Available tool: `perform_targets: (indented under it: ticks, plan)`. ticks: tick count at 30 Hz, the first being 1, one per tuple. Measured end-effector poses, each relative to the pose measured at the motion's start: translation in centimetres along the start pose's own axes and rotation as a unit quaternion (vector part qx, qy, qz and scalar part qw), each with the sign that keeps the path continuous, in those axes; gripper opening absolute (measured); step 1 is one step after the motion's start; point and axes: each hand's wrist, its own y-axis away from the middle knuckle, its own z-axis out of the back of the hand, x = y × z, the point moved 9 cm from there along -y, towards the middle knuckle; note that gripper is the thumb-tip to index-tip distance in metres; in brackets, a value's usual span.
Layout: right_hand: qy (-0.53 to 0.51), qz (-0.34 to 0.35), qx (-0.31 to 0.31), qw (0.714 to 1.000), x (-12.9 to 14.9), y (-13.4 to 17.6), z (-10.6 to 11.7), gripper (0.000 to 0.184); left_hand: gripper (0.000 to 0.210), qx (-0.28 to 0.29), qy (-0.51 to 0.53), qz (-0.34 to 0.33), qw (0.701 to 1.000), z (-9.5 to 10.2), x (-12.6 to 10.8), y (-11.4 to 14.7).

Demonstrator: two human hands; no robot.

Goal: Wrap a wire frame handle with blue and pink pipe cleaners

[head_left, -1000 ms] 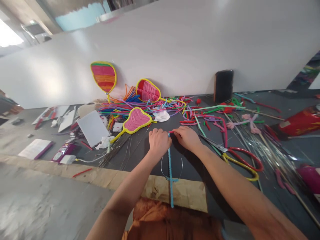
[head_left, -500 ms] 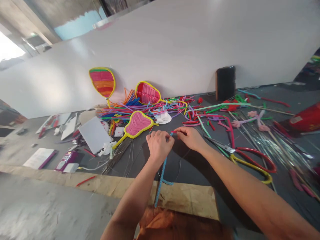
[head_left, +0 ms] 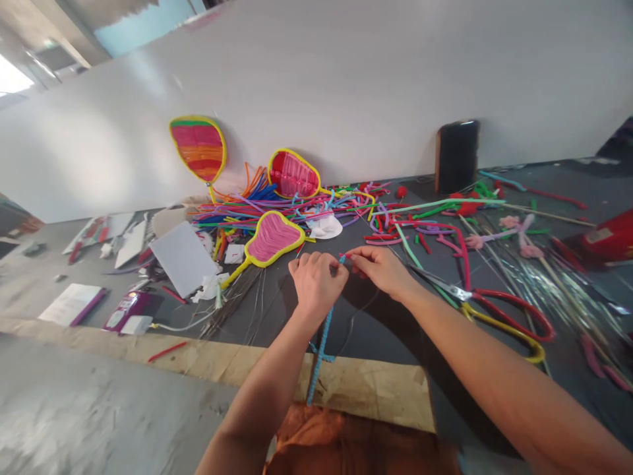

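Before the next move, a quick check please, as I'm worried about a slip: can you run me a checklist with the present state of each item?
1. Left hand holding the blue fuzzy stem: ok, fingers closed on its upper part.
2. Right hand holding the red piece: ok, pinched at the stem's top end.
3. Red piece fastened to the stem: cannot tell, fingers partly hide the joint.
4. Scissors well away from the right wrist: not ok, the blades lie close beside it.
5. Phone upright: ok, it leans against the white board.
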Motion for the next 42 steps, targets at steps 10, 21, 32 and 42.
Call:
perform_targets:
  ticks: [10, 21, 32, 42]
  plan:
    - [-0.018, -0.001, 0.003, 1.000, 0.3, 0.2, -0.1, 0.027, 0.012, 0.026, 0.010, -0.001, 1.000, -0.3, -0.4, 0.0]
    - [-0.072, -0.031, 0.018, 0.997, 0.4, 0.0, 0.4, 0.022, 0.018, 0.019, 0.097, -0.034, 0.995, 2.1, -0.7, -0.8]
    - [0.025, 0.004, 0.125, 0.992, 2.1, 0.9, -0.7, 0.022, 0.021, 0.300, 0.392, 0.034, 0.869, -2.5, 0.6, -1.5]
    - [0.168, 0.087, 0.013, 0.982, 2.3, 0.7, 0.1, 0.027, 0.009, 0.318, 0.563, 0.203, 0.735, -6.0, 2.3, -0.2]
